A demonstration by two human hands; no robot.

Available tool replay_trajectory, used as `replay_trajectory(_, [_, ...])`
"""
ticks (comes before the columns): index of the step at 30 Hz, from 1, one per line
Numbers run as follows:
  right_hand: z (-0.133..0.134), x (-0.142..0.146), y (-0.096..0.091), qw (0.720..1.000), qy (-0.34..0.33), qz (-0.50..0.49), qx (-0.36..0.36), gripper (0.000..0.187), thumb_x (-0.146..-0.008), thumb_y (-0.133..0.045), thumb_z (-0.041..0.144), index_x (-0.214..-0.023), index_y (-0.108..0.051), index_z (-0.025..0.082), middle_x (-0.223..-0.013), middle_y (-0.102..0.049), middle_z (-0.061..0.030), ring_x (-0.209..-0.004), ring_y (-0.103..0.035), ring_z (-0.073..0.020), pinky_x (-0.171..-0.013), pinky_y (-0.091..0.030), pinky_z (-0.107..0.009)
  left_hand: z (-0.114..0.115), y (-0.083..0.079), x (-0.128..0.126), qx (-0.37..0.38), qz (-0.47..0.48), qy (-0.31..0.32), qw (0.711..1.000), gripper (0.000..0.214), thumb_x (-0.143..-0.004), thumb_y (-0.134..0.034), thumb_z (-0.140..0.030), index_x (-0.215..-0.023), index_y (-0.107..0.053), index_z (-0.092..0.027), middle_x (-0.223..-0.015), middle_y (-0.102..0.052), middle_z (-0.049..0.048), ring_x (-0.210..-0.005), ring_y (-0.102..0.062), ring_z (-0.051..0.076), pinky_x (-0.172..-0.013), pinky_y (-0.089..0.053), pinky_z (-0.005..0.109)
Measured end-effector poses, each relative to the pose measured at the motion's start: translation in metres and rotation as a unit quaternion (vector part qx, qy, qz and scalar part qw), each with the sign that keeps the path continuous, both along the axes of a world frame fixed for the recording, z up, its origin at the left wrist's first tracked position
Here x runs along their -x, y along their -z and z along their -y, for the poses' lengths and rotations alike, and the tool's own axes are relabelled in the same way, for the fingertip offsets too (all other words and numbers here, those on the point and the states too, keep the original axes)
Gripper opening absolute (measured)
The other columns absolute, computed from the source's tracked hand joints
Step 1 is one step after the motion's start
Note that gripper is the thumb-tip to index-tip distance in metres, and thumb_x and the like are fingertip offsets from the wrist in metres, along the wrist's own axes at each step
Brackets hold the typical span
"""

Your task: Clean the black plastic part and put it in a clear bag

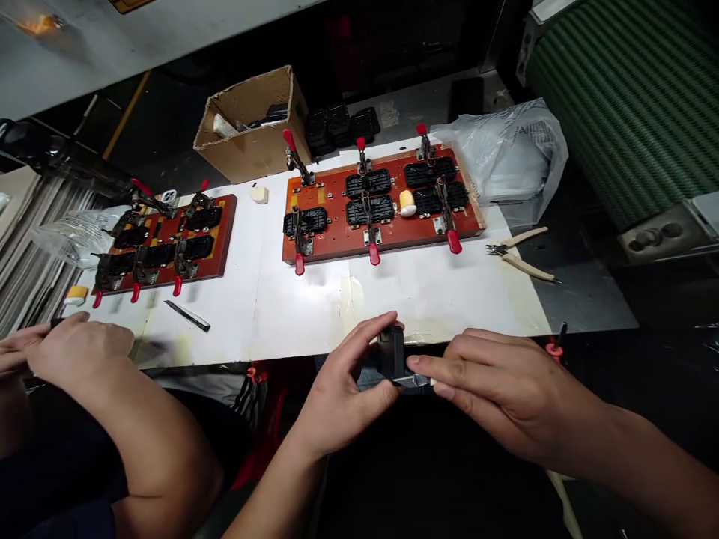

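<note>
My left hand (342, 382) grips a small black plastic part (392, 352) at the near edge of the white table (427, 292), thumb below and fingers above. My right hand (494, 385) pinches a small metal blade (413, 380) against the part's lower side. Beyond my hands lies a red-brown clamp board (387, 232) with red-handled toggle clamps and several black parts fixed on it. A cream-coloured eraser-like block (407, 202) sits on that board.
A second clamp board (162, 243) lies at the left, in front of another person's forearm and hands (73, 352). A cardboard box (252, 123), loose black parts (342, 123), a plastic bag (505, 153), cutters (522, 251) and a thin blade tool (188, 316) lie around.
</note>
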State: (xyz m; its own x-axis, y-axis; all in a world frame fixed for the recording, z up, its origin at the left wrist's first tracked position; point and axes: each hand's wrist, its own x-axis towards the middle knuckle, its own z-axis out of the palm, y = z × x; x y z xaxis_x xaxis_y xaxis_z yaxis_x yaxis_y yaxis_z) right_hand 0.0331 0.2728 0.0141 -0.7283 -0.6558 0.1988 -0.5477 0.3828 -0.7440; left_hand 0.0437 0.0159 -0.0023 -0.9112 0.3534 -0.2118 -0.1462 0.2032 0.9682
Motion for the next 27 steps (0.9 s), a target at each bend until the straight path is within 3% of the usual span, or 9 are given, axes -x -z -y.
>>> replay_trajectory(10, [-0.002, 0.004, 0.006, 1.000, 0.005, -0.012, -0.013, 0.037, -0.107, -0.054, 0.018, -0.143, -0.063, 0.022, -0.095, -0.069, -0.0046, -0.084, -0.063, -0.0182, -0.076, -0.050, -0.031, 0.003, 0.002, -0.001, 0.013, -0.001, 0.015, 1.000, 0.066, -0.089, -0.076, -0.014, -0.146, -0.057, -0.040, -0.149, -0.059, 0.0041, -0.138, -0.058, 0.029, -0.121, -0.046, 0.046])
replay_trajectory(13, [-0.009, 0.019, 0.020, 0.992, 0.107, -0.013, -0.071, 0.037, -0.108, -0.052, 0.024, -0.143, -0.065, 0.025, -0.099, -0.073, -0.0056, -0.091, -0.068, -0.0210, -0.082, -0.051, -0.033, -0.001, -0.002, -0.003, 0.002, -0.006, 0.054, 0.998, 0.070, -0.085, -0.078, -0.009, -0.146, -0.059, -0.039, -0.145, -0.061, 0.0048, -0.135, -0.060, 0.029, -0.118, -0.049, 0.044])
replay_trajectory(16, [-0.016, 0.035, 0.033, 0.972, 0.204, 0.027, -0.113, 0.035, -0.110, -0.050, 0.031, -0.141, -0.068, 0.028, -0.115, -0.075, -0.0063, -0.107, -0.070, -0.0243, -0.092, -0.052, -0.036, -0.006, -0.006, -0.006, -0.036, 0.003, 0.083, 0.996, 0.071, -0.083, -0.080, -0.008, -0.145, -0.061, -0.036, -0.142, -0.064, 0.0069, -0.133, -0.062, 0.030, -0.114, -0.052, 0.042])
replay_trajectory(19, [-0.015, 0.038, 0.033, 0.970, 0.205, 0.108, -0.068, 0.031, -0.110, -0.050, 0.037, -0.132, -0.069, 0.026, -0.120, -0.074, -0.0043, -0.110, -0.069, -0.0226, -0.094, -0.052, -0.034, -0.008, -0.006, -0.007, -0.065, 0.025, 0.067, 0.995, 0.065, -0.085, -0.082, -0.015, -0.143, -0.062, -0.037, -0.140, -0.064, 0.0070, -0.129, -0.065, 0.030, -0.112, -0.054, 0.042])
replay_trajectory(24, [0.001, 0.019, 0.018, 0.947, 0.169, 0.273, 0.013, 0.033, -0.107, -0.054, 0.049, -0.089, -0.061, 0.022, -0.077, -0.063, 0.0029, -0.070, -0.057, -0.0141, -0.062, -0.044, -0.025, -0.010, -0.001, -0.006, -0.086, 0.055, 0.044, 0.994, 0.059, -0.085, -0.083, -0.020, -0.140, -0.065, -0.035, -0.143, -0.062, 0.0077, -0.133, -0.062, 0.031, -0.113, -0.053, 0.042])
replay_trajectory(27, [0.014, 0.005, 0.017, 0.947, 0.122, 0.288, 0.079, 0.016, -0.099, -0.068, 0.037, -0.095, -0.061, 0.023, -0.086, -0.062, 0.0020, -0.074, -0.055, -0.0133, -0.062, -0.044, -0.023, -0.015, 0.007, -0.007, -0.147, 0.079, -0.028, 0.986, 0.069, -0.085, -0.085, -0.026, -0.146, -0.056, -0.039, -0.138, -0.064, 0.0055, -0.129, -0.064, 0.028, -0.111, -0.053, 0.041])
